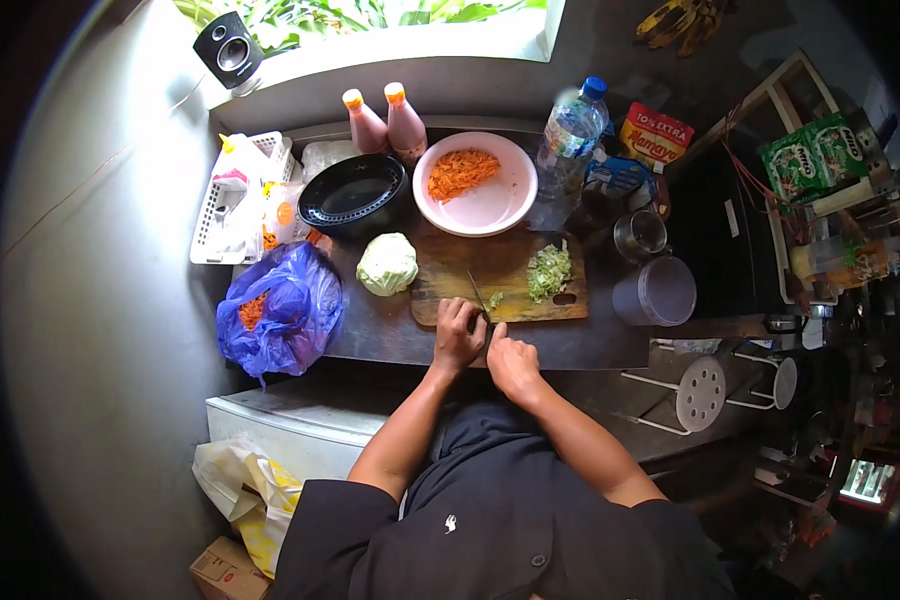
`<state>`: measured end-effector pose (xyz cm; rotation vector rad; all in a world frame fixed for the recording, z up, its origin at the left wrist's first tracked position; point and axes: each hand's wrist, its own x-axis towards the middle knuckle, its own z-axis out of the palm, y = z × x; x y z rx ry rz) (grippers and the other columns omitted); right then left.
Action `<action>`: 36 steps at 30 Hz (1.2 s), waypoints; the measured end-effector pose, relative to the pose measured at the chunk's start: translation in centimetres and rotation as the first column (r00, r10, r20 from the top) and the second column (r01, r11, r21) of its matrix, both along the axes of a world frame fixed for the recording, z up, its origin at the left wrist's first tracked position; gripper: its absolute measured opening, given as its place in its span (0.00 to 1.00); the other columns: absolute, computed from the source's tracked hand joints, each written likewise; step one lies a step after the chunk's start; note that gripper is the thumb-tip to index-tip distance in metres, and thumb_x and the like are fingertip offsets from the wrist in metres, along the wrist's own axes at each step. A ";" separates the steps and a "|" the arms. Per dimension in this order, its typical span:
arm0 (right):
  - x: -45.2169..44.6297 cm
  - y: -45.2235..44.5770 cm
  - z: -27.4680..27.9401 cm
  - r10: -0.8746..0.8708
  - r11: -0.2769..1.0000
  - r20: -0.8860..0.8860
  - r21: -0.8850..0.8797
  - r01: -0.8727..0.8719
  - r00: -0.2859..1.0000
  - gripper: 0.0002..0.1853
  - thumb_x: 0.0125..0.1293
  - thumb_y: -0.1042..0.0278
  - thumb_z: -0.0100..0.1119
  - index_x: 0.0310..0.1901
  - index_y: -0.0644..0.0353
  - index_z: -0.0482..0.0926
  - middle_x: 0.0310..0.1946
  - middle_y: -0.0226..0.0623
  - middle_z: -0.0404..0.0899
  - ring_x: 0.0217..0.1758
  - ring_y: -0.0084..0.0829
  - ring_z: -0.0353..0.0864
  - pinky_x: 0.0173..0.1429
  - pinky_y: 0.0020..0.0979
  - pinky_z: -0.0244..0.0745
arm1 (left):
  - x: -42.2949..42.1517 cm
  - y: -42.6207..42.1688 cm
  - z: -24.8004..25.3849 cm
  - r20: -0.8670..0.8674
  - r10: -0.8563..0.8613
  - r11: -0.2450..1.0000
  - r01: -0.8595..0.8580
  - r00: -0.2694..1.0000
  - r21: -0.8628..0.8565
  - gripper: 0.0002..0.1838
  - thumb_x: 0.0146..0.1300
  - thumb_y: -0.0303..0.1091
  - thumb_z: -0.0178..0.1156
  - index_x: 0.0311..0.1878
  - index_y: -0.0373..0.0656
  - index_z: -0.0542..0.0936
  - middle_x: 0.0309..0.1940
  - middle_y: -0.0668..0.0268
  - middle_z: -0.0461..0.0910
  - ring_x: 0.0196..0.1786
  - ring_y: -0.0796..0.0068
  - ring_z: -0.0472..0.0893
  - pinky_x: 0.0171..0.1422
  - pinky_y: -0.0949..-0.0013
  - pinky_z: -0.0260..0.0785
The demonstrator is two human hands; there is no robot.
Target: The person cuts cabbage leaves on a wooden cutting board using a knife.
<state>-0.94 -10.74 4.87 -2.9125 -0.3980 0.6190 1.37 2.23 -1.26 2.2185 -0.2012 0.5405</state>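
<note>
My right hand (513, 364) is closed round the handle of a knife (478, 288), whose blade points away from me over the wooden cutting board (440, 262). Close beside it, my left hand (458, 335) rests at the board's front edge with curled fingers; what they hold, if anything, is hidden. A few pale green shreds (496, 299) lie just right of the blade. Farther right on the board is a pile of shredded cabbage (549, 273). A cabbage head (387, 265) sits against the board's left side.
Behind the board stands a pink basin (518, 205) with shredded carrot (462, 174). A black basket (354, 194) and blue plastic bag (305, 300) are on the left. A large water bottle (574, 130), glass mug (640, 236) and lidded tub (660, 292) stand right.
</note>
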 end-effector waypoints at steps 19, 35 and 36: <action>0.4 -0.9 -0.1 -0.022 0.982 0.076 0.187 0.008 0.997 0.24 0.61 0.77 0.54 0.57 0.80 0.64 0.32 0.61 0.84 0.38 0.58 0.87 0.44 0.52 0.83 | -2.4 3.9 0.6 -0.145 0.416 0.907 -0.420 0.898 0.001 0.09 0.56 0.27 0.64 0.40 0.40 0.80 0.40 0.57 0.78 0.49 0.53 0.75 0.59 0.55 0.66; 0.4 -6.6 -0.4 -0.148 0.988 0.080 0.043 0.145 0.986 0.29 0.61 0.76 0.54 0.62 0.84 0.64 0.35 0.62 0.84 0.40 0.56 0.87 0.46 0.50 0.84 | 1.4 2.9 1.9 -0.516 0.710 0.688 -0.627 0.479 0.366 0.39 0.56 0.60 0.66 0.54 0.31 0.70 0.57 0.46 0.68 0.65 0.45 0.65 0.68 0.42 0.59; 0.6 -7.1 -0.6 -0.172 0.985 0.086 0.040 0.169 0.981 0.29 0.61 0.76 0.53 0.63 0.84 0.64 0.35 0.62 0.84 0.40 0.57 0.87 0.46 0.50 0.84 | 1.4 2.9 1.9 -0.522 0.701 0.696 -0.624 0.486 0.354 0.40 0.56 0.60 0.67 0.55 0.31 0.70 0.57 0.46 0.68 0.65 0.44 0.65 0.69 0.42 0.59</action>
